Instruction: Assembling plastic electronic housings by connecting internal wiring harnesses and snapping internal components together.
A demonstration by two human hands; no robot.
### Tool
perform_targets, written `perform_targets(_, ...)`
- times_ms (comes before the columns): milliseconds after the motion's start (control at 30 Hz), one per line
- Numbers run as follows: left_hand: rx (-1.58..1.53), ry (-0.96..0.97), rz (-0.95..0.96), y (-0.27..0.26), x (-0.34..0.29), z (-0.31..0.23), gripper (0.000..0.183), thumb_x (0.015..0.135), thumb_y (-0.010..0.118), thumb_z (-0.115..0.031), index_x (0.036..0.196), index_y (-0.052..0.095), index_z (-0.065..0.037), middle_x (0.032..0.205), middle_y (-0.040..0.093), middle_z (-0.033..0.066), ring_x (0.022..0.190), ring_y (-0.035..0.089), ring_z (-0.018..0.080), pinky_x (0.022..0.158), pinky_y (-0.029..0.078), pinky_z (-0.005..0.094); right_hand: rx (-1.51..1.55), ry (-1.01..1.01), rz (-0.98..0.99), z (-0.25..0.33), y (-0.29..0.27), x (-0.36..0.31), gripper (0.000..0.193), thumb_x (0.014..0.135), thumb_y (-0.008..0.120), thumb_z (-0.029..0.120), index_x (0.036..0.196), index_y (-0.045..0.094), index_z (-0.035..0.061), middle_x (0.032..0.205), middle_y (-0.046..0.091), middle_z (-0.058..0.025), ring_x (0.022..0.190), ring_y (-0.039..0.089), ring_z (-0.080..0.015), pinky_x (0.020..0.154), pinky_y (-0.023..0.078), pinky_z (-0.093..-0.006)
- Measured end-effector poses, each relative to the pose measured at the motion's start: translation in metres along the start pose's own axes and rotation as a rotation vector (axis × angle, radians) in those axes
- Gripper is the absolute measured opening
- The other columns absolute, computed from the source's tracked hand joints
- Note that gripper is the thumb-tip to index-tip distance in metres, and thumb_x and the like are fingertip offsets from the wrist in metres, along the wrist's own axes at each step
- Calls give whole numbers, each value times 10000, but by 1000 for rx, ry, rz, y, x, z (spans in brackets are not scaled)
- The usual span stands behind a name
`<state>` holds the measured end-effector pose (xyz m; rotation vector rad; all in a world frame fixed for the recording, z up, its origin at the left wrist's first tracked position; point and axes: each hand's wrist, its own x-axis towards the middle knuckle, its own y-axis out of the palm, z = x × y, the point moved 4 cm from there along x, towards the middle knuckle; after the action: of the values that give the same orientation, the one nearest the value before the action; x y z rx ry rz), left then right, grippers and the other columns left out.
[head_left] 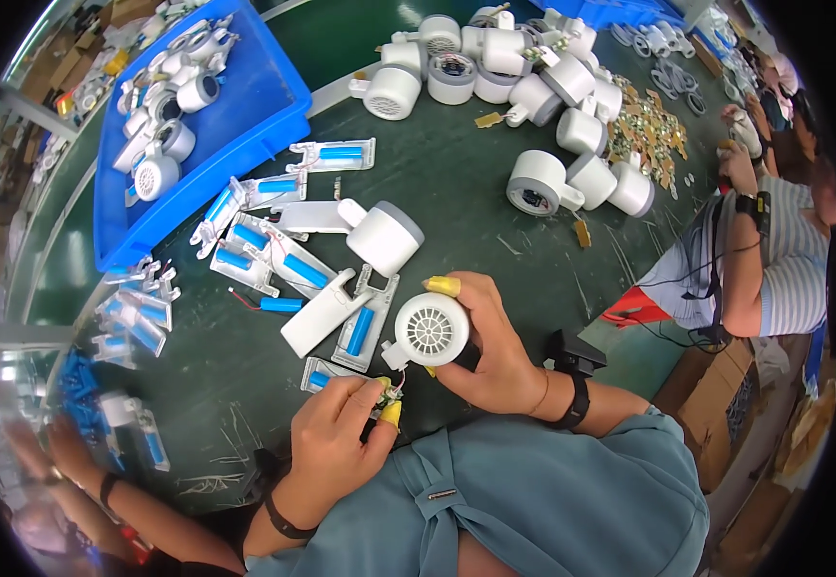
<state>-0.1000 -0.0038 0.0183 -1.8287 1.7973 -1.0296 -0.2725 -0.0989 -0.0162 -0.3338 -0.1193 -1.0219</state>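
Note:
My right hand (497,361) grips a small white fan head (430,330), its round slatted grille facing up and a short neck pointing toward my left hand. Between the thumb and forefinger of my left hand (339,431) is a small circuit board (392,392), partly hidden by the fingertips. Thin wires run from the board toward the fan's neck. Yellow covers wrap some fingertips of both hands. Just beyond my left hand lie an open white handle shell (368,332) with a blue battery cell and a closed white handle piece (317,322). Another white fan head (385,238) rests farther off.
A blue tray (245,106) with white fan parts stands at the far left. More battery-filled shells (274,252) lie left of centre. Fan heads (504,58) and a pile of small circuit boards (648,130) cover the far right. Co-workers' arms (163,514) show at both sides.

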Motion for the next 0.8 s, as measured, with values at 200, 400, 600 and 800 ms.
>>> perform_targets(200,83,-114,156,-56,-9,5,315,687,717,-42,997,662,-20,874,619,123,738,632,317,620,518,362,-90,129,195,11,9,0,699,773,742,60,1381,398,25,1238,462,-192,1165,488,-339,971,440,-372)
perform_targets(400,302,-489,-145,-156,-56,31,224,764,596,-32,982,617,16,839,523,97,718,500,196,649,401,273,-353,-16,142,23,-14,48,481,817,722,101,1245,523,12,1039,581,-140,957,593,-327,834,491,-396)
perform_targets(600,900,-667,-225,-212,-126,93,361,869,551,-63,1222,560,9,1186,568,210,1120,546,399,938,444,455,-839,-181,27,3,-4,133,375,863,623,171,1212,552,52,1011,604,-167,906,610,-360,773,505,-441)
perform_targets(800,791,-446,-218,-156,-72,96,336,874,609,-52,1207,593,-9,1137,609,201,1058,601,387,871,503,402,-757,60,419,-34,11,193,290,881,531,112,1139,658,84,1000,678,-170,920,648,-351,816,509,-441)
